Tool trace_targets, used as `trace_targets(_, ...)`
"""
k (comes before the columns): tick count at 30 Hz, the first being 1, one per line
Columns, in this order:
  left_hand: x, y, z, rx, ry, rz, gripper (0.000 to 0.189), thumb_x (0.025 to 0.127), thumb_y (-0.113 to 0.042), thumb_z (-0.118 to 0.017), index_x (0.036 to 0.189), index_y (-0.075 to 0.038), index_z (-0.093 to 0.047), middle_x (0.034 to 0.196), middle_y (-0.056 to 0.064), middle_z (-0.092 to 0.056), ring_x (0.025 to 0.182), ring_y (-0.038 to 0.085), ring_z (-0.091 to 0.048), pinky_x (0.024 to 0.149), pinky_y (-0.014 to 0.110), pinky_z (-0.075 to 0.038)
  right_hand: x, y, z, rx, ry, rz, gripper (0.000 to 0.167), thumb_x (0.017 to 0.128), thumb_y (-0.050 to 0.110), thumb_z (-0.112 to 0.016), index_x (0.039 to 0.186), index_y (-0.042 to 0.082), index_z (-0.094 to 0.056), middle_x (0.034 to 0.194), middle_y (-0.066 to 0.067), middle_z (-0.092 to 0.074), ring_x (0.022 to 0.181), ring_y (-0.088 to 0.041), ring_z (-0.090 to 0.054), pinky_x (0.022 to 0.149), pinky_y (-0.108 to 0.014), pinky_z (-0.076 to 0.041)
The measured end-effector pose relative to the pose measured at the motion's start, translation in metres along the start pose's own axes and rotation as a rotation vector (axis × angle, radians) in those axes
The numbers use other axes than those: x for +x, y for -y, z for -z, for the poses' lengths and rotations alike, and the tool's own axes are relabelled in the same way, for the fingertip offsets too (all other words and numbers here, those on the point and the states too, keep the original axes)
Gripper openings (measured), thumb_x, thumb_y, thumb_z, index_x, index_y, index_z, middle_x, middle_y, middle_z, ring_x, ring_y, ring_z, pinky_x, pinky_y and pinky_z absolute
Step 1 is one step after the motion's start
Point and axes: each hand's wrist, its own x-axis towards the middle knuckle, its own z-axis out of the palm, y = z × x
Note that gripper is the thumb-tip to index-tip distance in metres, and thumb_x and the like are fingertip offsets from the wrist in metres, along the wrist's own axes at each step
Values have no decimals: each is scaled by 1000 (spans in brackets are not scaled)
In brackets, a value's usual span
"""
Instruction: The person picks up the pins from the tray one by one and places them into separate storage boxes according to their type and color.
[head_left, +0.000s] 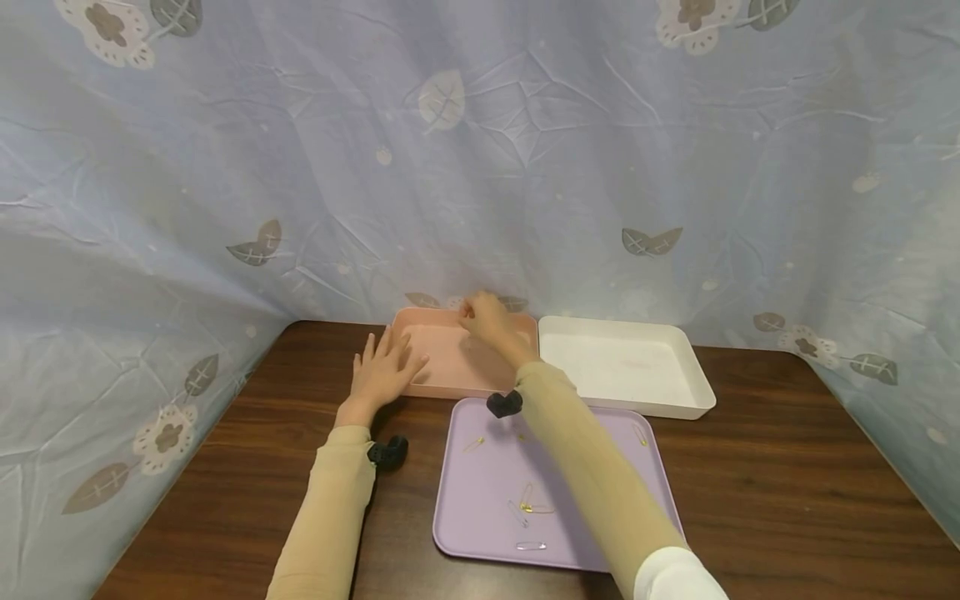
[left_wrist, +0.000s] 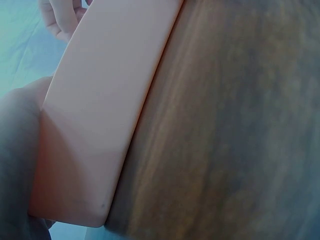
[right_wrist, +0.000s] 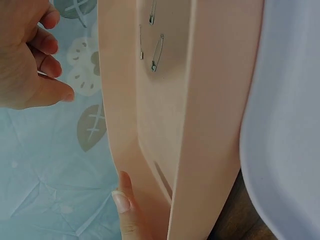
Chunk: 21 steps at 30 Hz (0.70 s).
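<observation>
My right hand (head_left: 487, 318) hovers over the far side of the pink tray (head_left: 435, 354). Its fingers are loosely bent, with the thumb apart from them, and nothing shows between them in the right wrist view. Below it, silver safety pins (right_wrist: 157, 54) lie on the pink tray's floor. At the tray's left end rests my left hand (head_left: 381, 375), fingers spread; its thumb (right_wrist: 129, 210) reaches over the wall in the right wrist view. Gold and silver safety pins (head_left: 531, 546) are scattered across the purple tray (head_left: 480, 525) nearer me, partly hidden under my right forearm.
A white tray (head_left: 622, 362) stands right of the pink one, close beside it. All three trays sit on a dark wooden table (head_left: 787, 467). Behind them hangs a pale blue curtain (head_left: 570, 225) with leaf and flower prints.
</observation>
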Motion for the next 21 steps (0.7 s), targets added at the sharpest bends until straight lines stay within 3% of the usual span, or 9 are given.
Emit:
trace_targets(11,0,1,-2,4,11,1,77,95,-68,-34,156,-22,-23,165,16,-7,150,46,2,112,73,-7,-20,2,15,32,-9,41,11,93,17,-63,94,7,-68,101,-10,-61,97,-25,-55,88,-39,-48)
trace_targets(21,-1,0,1,-3,8,-4,78,95,-67,-37,156,-22,-21,164,17,-7,149,49,0,111,75,-7,-46,9,34,5,-40,89,10,92,21,-65,89,11,-66,99,-9,-62,94,-24,-56,82,-37,-49)
